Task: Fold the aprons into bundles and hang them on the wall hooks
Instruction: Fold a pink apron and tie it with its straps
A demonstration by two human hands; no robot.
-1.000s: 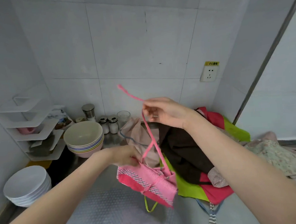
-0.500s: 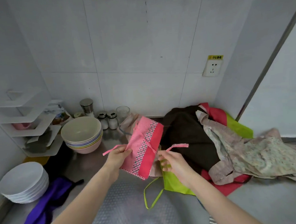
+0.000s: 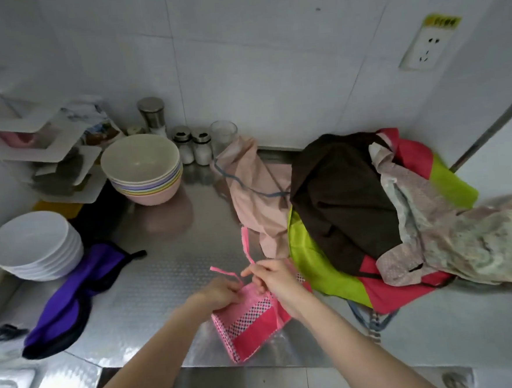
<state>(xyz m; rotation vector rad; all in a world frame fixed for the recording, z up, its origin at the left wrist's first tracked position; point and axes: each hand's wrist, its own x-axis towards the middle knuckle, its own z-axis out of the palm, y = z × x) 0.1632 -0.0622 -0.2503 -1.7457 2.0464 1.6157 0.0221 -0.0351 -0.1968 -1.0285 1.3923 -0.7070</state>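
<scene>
Pink apron bundle (image 3: pixel 251 318) sits low over the steel counter (image 3: pixel 168 260), both hands on it. Left hand (image 3: pixel 222 291) pinches one pink tie (image 3: pixel 225 271), right hand (image 3: pixel 272 276) pinches the other tie (image 3: pixel 246 243).

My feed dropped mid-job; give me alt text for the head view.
Both hands, left hand and right hand, tie the pink straps around a folded pink apron bundle on the steel counter, beside a pile of unfolded aprons.

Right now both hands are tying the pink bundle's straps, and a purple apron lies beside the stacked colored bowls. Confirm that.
Not quite. The purple apron lies beside the white plates, not the colored bowls, as the head view shows. Left hand and right hand do work the pink bundle straps.
</scene>
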